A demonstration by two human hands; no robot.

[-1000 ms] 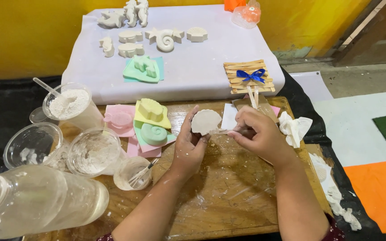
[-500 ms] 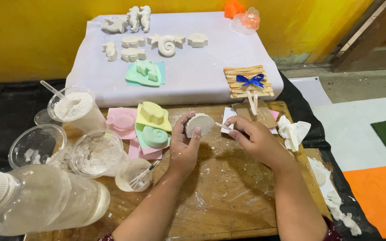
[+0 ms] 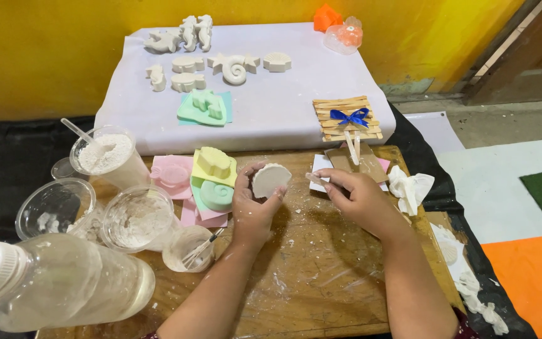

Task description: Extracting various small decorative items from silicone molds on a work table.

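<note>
The left hand's (image 3: 252, 210) fingers curl around the rim of a white plaster shell cast (image 3: 270, 180), thumb on one side and fingertips on the other, holding it upright above the wooden board (image 3: 321, 282) with its ribbed face tilted toward the right hand, probably so the edge is open to be worked. The right hand (image 3: 359, 198) closes in a pinch on a thin wooden stick (image 3: 317, 181), its tip pointing at the cast and just beside it; whether they touch cannot be told.

White crumbs dust the board beneath both hands. Left of the cast sit stacked pastel moulds (image 3: 211, 179), a cup of white powder (image 3: 108, 157), clear cups, and a plastic bottle (image 3: 58, 289). Beyond, finished white casts (image 3: 221, 63) lie spread on a pale sheet (image 3: 283, 113), apparently drying.
</note>
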